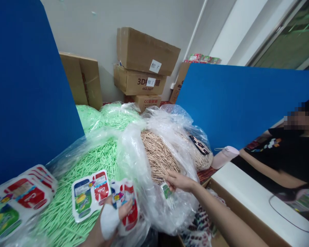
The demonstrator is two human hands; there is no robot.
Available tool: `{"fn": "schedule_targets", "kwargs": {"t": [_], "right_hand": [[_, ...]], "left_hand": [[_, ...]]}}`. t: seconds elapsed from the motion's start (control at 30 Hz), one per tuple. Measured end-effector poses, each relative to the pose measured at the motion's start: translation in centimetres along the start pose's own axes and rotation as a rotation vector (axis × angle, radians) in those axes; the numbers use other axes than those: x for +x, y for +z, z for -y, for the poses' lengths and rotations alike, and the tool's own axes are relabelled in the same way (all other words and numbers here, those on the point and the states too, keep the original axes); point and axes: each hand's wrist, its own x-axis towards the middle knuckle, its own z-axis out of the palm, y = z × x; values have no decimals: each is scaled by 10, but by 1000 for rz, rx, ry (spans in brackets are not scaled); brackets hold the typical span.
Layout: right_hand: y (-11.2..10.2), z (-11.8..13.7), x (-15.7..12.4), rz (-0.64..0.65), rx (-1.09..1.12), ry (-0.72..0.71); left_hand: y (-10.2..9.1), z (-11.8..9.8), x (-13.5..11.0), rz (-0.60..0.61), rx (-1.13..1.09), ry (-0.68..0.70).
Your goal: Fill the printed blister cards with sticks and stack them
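My left hand (125, 209), with a white wrap (110, 221) around it, is closed on a printed cola candy pack (130, 202). A similar two-part pack (91, 195), green with lemons and red with "Cola", lies on the green sticks (92, 163) beside it. My right hand (179, 180) is at the near edge of the thin brown sticks (157, 154), fingers bent. A small green-and-white packet (166, 190) shows beneath those fingers and appears gripped; whether a stick is pinched too is unclear. Clear plastic bags (134, 147) surround both heaps.
More printed packs (23, 199) are stacked at lower left. Blue panels (28, 85) flank both sides. Cardboard boxes (146, 51) stand against the wall. A phone (199, 144), a pink bottle (225, 156), an open carton (242, 207) and another person (278, 161) are on the right.
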Motion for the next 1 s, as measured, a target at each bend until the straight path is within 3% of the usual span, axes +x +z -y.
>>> {"fn": "schedule_targets", "kwargs": {"t": [0.13, 0.23, 0.3, 0.37, 0.5, 0.6, 0.67, 0.73, 0.83, 0.9, 1.0], "right_hand": [[6, 9, -18, 204, 758, -20], [10, 18, -25, 324, 948, -46], [15, 24, -26, 323, 1043, -48], [23, 30, -25, 305, 1080, -35], [39, 33, -20, 309, 1023, -22], [36, 25, -17, 284, 945, -57], [28, 14, -14, 175, 852, -49], [19, 1, -10, -40, 700, -7], [12, -11, 4, -368, 284, 57], [13, -12, 16, -445, 64, 90], [22, -2, 36, -413, -41, 113]], "left_hand": [[59, -19, 21, 336, -11, 78], [88, -22, 37, 517, 58, 106], [94, -15, 41, 620, 110, 58], [92, -5, 39, 650, 133, 20], [83, 11, 27, 511, 106, -57], [79, 13, 24, 437, 27, -99], [73, 11, 25, 356, -4, -91], [63, 9, 26, 242, -7, -99], [44, 10, 25, 156, -21, -130], [35, 13, 25, 150, -34, -123], [31, 17, 23, 123, -40, -82]]}}
